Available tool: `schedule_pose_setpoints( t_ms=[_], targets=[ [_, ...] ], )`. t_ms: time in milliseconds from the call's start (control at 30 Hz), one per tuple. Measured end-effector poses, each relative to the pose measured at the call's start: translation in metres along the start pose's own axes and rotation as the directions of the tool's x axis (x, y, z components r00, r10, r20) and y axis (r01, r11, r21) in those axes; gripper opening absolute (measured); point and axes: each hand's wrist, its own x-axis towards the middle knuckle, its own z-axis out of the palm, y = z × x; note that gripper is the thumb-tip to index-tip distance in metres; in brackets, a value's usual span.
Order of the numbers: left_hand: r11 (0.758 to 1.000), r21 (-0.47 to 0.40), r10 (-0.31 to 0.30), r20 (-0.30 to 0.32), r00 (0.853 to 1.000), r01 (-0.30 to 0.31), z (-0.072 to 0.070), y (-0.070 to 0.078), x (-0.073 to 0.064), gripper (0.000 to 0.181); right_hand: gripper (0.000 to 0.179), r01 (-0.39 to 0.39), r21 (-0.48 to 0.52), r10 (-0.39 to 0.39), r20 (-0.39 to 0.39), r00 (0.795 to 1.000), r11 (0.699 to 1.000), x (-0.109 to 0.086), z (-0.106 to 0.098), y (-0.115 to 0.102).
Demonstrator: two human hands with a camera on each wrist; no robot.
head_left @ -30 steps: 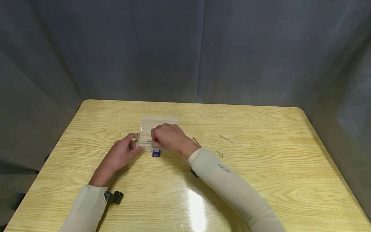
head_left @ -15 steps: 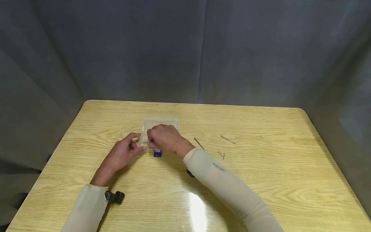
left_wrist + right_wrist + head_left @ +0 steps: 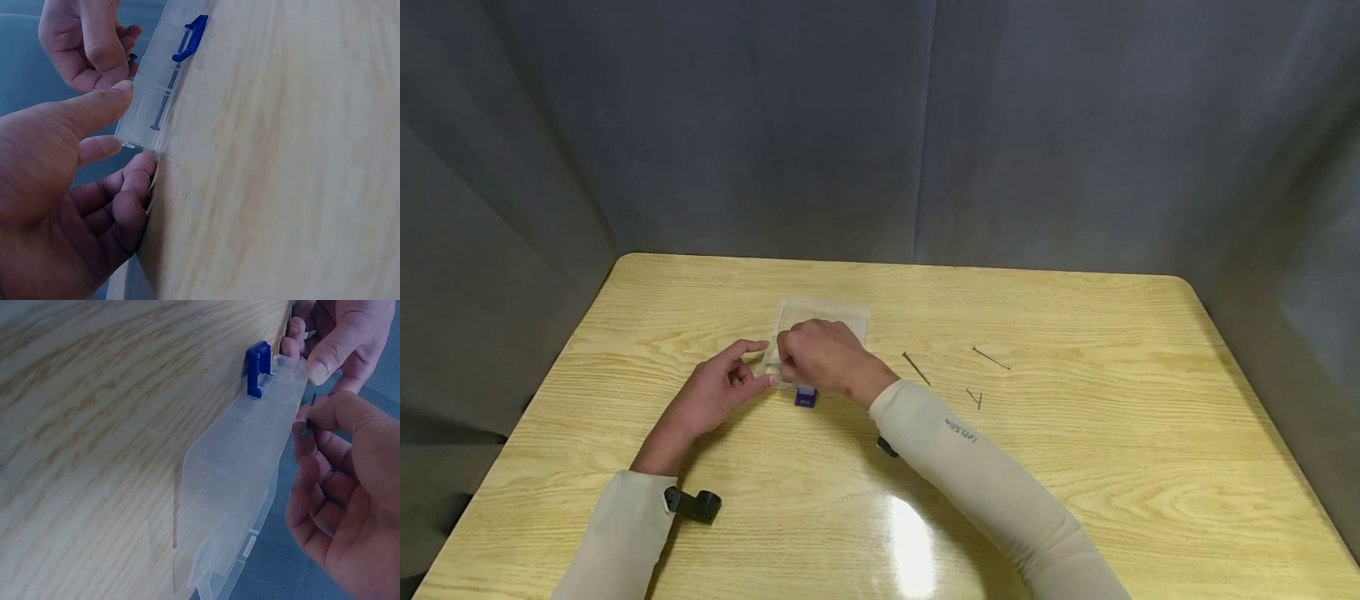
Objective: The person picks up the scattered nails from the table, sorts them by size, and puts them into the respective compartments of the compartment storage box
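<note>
Wide tabletop point(image 3: 1112, 467) surrounds a box point(image 3: 231, 459), left hand point(image 3: 709, 396) gripping its left edge, right hand point(image 3: 823, 356) pinching a nail point(image 3: 305, 432)

**Both arms forward, hands close together**

Left forearm point(image 3: 617, 529) slopes up from bottom left, right forearm point(image 3: 992, 487) angles across from bottom right; pale sleeves point(image 3: 636, 496) end at both wrists; left hand point(image 3: 715, 393) has thumb point(image 3: 100, 109) and index finger spread, lower fingers point(image 3: 128, 203) curled; right hand point(image 3: 822, 354) knuckles up in head view, thumb and index pinched, other fingers curled.
</note>
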Motion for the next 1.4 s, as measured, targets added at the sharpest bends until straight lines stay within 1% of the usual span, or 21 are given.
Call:
schedule_pose_setpoints(
  t_ms=[267, 567, 700, 833, 900, 967, 1100, 1267, 1333, 1400],
  targets=[
    [0.999, 0.033, -0.007, -0.001, 1.000, 0.007, 0.002, 0.001, 0.001, 0.053, 0.017, -0.009, -0.002, 0.009, 0.006, 1.000, 1.000, -0.001, 0.001, -0.002],
    [0.997, 0.076, -0.001, -0.001, 1.000, 0.001, 0.005, 0.005, 0.001, 0.053, 0.020, -0.019, -0.004, 0.019, 0.011, 1.000, 1.000, -0.004, 0.001, -0.002],
    [0.994, 0.114, -0.001, 0.000, 1.000, 0.001, 0.006, 0.007, 0.002, 0.053, 0.021, -0.017, 0.013, 0.017, -0.011, 1.000, 1.000, -0.010, -0.002, 0.001],
    [0.989, 0.147, -0.011, -0.007, 1.000, 0.012, 0.005, 0.007, 0.001, 0.052, 0.017, -0.021, 0.018, 0.022, -0.056, 0.998, 1.000, -0.022, -0.007, 0.011],
    [0.988, 0.153, -0.016, -0.010, 1.000, 0.018, 0.005, 0.007, 0.000, 0.052, 0.015, -0.040, 0.018, 0.041, -0.070, 0.997, 0.999, -0.030, -0.011, 0.019],
    [0.988, 0.153, -0.018, -0.008, 1.000, 0.019, 0.004, 0.006, 0.000, 0.053, 0.014, -0.069, 0.018, 0.070, -0.067, 0.995, 0.997, -0.040, -0.016, 0.028],
    [0.988, 0.152, -0.025, 0.002, 1.000, 0.024, 0.003, 0.005, 0.000, 0.055, 0.015, -0.152, 0.053, 0.155, -0.064, 0.986, 0.987, -0.060, -0.024, 0.046],
    [0.987, 0.156, -0.024, 0.008, 1.000, 0.022, 0.002, 0.006, 0.001, 0.055, 0.031, -0.245, 0.090, 0.252, -0.067, 0.966, 0.965, -0.081, -0.029, 0.065],
    [0.987, 0.160, -0.027, 0.009, 1.000, 0.025, 0.002, 0.007, 0.001, 0.055, 0.031, -0.286, 0.095, 0.291, -0.048, 0.956, 0.954, -0.087, -0.031, 0.070],
    [0.986, 0.163, -0.034, 0.007, 0.999, 0.032, 0.001, 0.008, 0.000, 0.055, 0.024, -0.326, 0.092, 0.330, -0.026, 0.944, 0.941, -0.091, -0.031, 0.072]
  ],
)
